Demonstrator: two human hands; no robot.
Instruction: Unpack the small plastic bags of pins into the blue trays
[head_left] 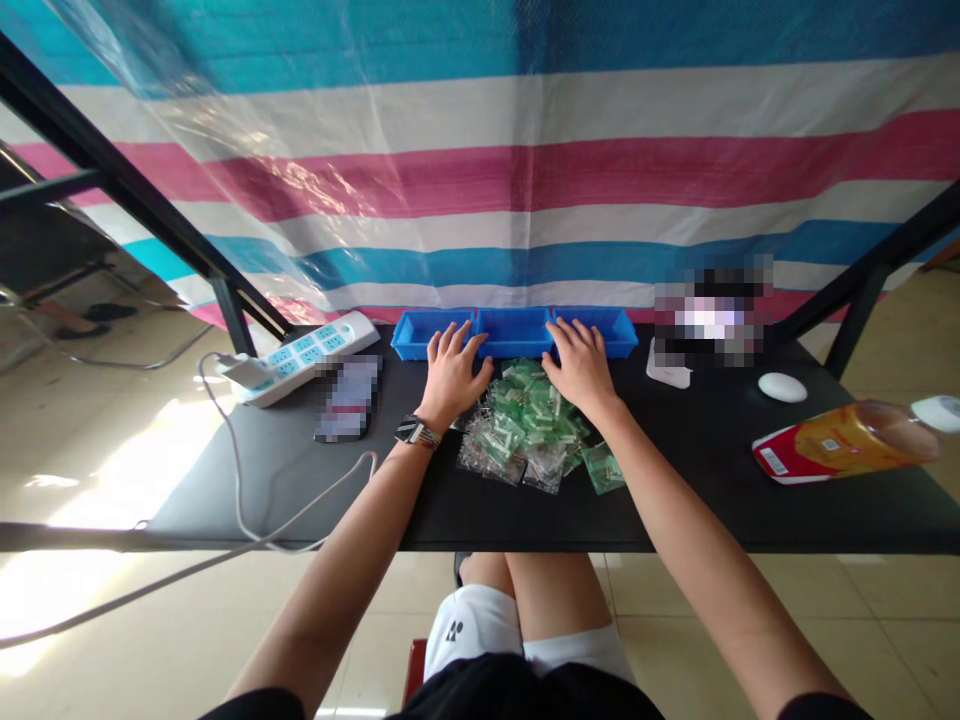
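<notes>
My left hand [450, 382] rests with spread fingers at the front edge of a row of blue plastic bins [514, 345], its fingertips over the left one. Over on the other side, my right hand [583, 370] lies the same way, fingers apart on the rim near the right bin. Neither hand holds anything. Between my wrists sits a heap of small clear and green plastic packets [529, 415] with little metallic-looking pieces inside; what exactly they are is too small to tell. One green packet [604, 468] lies apart beside my right forearm.
On the left are a white power strip [307, 352], a blurred phone-like object [349, 400] and a grey cable [238, 470]. To the right lie a white case [667, 372], a white oval object [782, 387] and a drink bottle [847, 440] on its side. Striped sheeting [450, 180] hangs behind.
</notes>
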